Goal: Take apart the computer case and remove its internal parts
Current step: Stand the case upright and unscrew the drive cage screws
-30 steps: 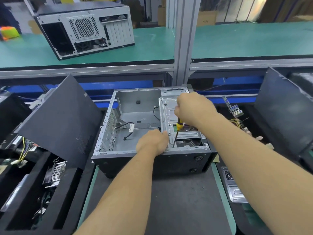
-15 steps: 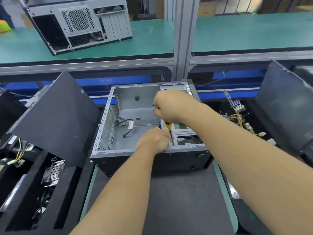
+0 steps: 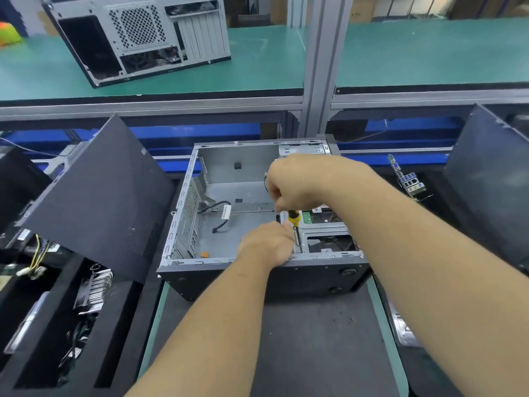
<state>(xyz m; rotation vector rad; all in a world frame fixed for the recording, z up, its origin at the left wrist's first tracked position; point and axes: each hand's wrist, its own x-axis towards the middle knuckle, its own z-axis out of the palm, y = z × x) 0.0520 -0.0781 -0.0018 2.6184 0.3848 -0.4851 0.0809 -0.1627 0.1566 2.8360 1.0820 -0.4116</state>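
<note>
- Centre of the frame: the open grey metal computer case with black outer walls [image 3: 229, 179] lies on its side on the dark mat of the table [image 3: 315, 339], its inside facing up
- Right hand [image 3: 303, 181] comes in from the right, grip closed round the top of the yellow-and-black-handled screwdriver [image 3: 294, 220], shaft pointing straight down into the drive cage at the case's near right
- Left hand [image 3: 266, 246] sits on the near rim of the case, fingers curled just beside the screwdriver shaft; whether they pinch anything, I cannot tell
- A loose black cable with a white tag [image 3: 221, 210] lies on the case floor, left of the hands
- Left of the frame: a black side panel [image 3: 100, 196] leans tilted
- Upper left: a second grey case [image 3: 137, 35] rests on the green shelf
</note>
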